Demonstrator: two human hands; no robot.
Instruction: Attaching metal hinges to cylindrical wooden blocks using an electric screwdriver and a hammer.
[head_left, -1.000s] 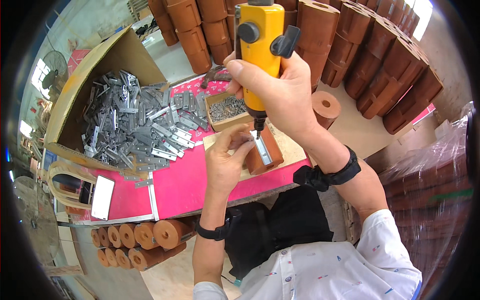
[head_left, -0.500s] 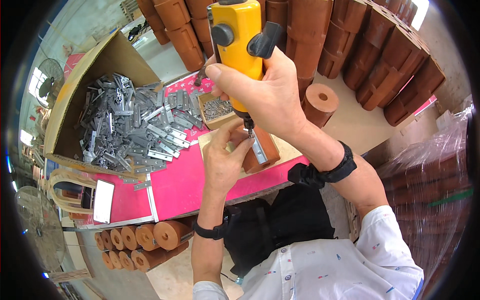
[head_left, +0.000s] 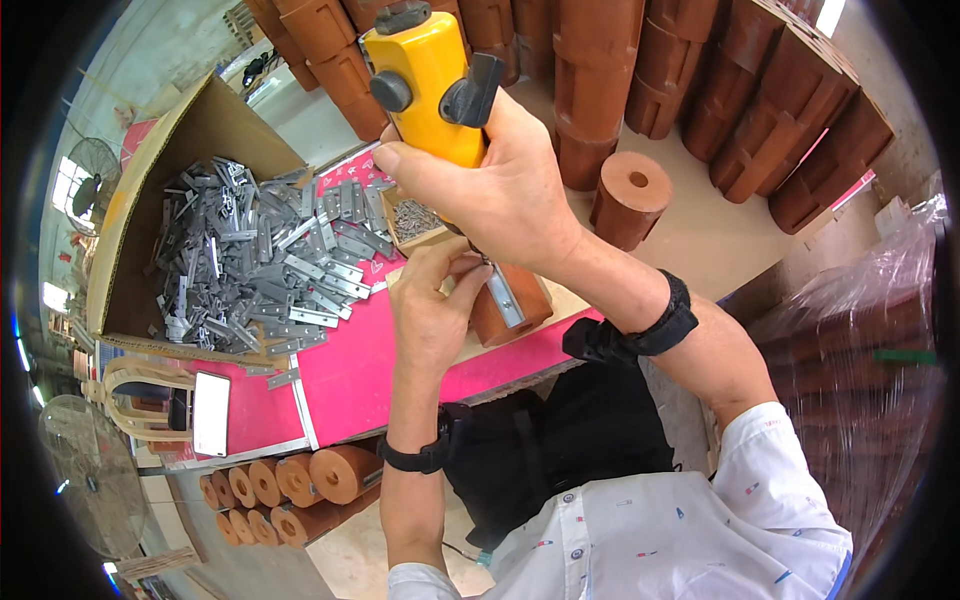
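Observation:
My right hand (head_left: 490, 185) is wrapped round a yellow power screwdriver (head_left: 422, 85) with black knobs, held tip down. Under it lies a brown cylinder (head_left: 528, 303) on its side on a pale board. A grey metal strip (head_left: 507, 300) with holes sits along the top of that cylinder. My left hand (head_left: 435, 290) pinches at the strip's far end, close beneath the driver's tip; what its fingertips hold is too small and hidden to make out. Just beyond, a small box of screws (head_left: 413, 219) stands partly behind my right hand.
A cardboard box (head_left: 135, 230) on its side spills grey metal strips (head_left: 270, 250) onto the pink table (head_left: 350, 395). A phone (head_left: 210, 413) lies at the left edge. One brown cylinder (head_left: 630, 205) stands to the right. Stacked cylinders (head_left: 600, 80) rise behind; more lie below the table.
The power screwdriver and my right hand have shifted left and slightly down in the picture. My left hand and the cylinder also appear a little further left, as the whole view has shifted.

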